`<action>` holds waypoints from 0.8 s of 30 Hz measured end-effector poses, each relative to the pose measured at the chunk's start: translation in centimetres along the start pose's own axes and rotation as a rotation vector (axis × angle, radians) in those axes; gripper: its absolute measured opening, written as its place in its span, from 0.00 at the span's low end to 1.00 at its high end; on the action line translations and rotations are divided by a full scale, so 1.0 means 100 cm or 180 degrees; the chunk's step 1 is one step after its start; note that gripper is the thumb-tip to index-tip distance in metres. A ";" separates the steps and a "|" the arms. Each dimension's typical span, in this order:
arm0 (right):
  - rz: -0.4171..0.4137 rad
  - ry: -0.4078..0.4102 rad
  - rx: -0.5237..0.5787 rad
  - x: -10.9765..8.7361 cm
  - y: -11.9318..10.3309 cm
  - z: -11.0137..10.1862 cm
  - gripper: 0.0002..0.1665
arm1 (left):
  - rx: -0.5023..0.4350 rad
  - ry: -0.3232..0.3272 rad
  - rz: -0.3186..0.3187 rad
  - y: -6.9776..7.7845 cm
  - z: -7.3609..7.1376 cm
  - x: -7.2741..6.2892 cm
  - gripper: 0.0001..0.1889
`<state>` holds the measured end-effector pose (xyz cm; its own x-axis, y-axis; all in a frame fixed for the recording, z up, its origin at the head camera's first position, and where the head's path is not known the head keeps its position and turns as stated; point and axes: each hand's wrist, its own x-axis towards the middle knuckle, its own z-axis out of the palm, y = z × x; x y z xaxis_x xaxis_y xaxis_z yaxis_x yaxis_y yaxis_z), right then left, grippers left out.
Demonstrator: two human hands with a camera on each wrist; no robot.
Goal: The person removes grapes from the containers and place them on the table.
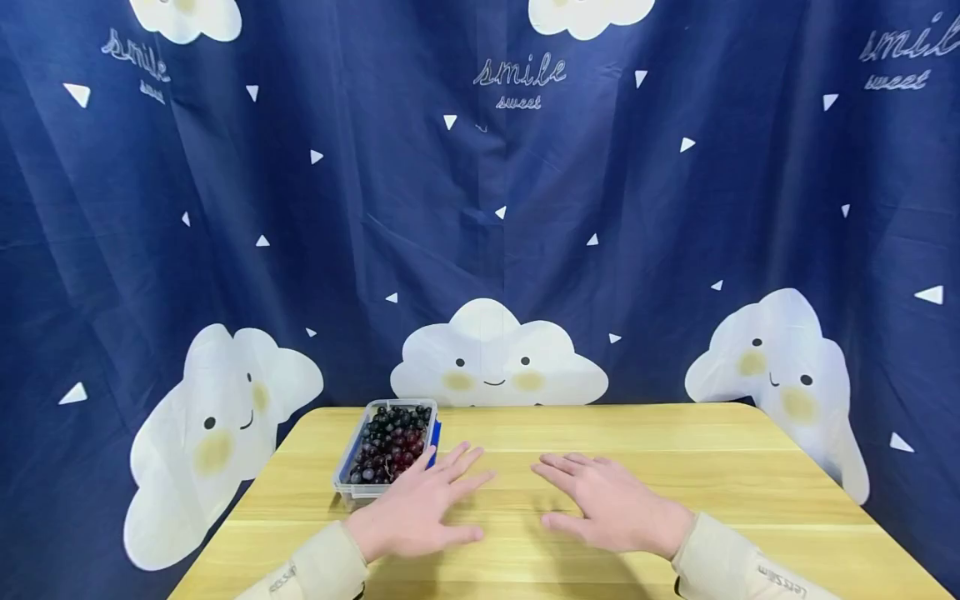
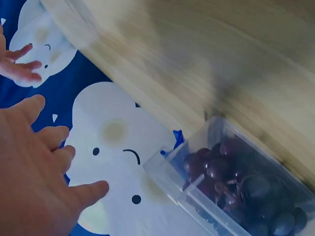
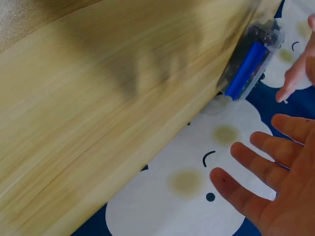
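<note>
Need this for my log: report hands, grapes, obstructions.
Left hand open, empty, near clear container. Right hand open, empty, over table. Grapes in container, top uncovered. Only left hand overlaps container's near corner in head view.

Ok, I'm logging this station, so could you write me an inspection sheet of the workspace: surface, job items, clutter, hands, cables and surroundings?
Surface: light wood-grain table.
Job's things: clear plastic container of dark grapes, with a blue strip along one side.
Clutter: nothing seen.
Hands: left hand, nearer the container, and right hand, both with fingers extended, holding nothing.
Cables: nothing seen.
Surroundings: navy curtain printed with smiling clouds, behind the table.
</note>
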<state>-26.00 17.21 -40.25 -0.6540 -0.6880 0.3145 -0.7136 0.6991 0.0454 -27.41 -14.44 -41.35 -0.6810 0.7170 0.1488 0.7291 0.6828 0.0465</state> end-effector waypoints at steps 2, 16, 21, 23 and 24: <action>-0.0079 0.0128 -0.0035 0.001 0.001 0.000 0.38 | 0.0042 0.0144 -0.0009 -0.003 -0.002 0.000 0.39; -0.0307 0.0773 -0.0234 0.002 0.002 0.006 0.12 | 0.0392 0.1688 -0.0076 -0.043 -0.018 -0.004 0.07; -0.0230 0.0710 -0.0192 0.002 0.000 0.005 0.09 | 0.0438 0.1813 -0.0326 -0.058 -0.027 -0.010 0.05; -0.0189 0.0671 -0.0178 0.002 0.000 0.005 0.07 | 0.0407 0.1818 -0.0470 -0.065 -0.030 -0.013 0.05; -0.0174 0.0653 -0.0176 0.002 -0.001 0.005 0.07 | 0.0393 0.1812 -0.0547 -0.068 -0.032 -0.015 0.05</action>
<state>-26.21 16.92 -40.69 -0.5460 -0.6749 0.4964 -0.7279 0.6755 0.1177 -31.12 -20.57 -38.71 -0.6199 0.4308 0.6558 0.5755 0.8178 0.0067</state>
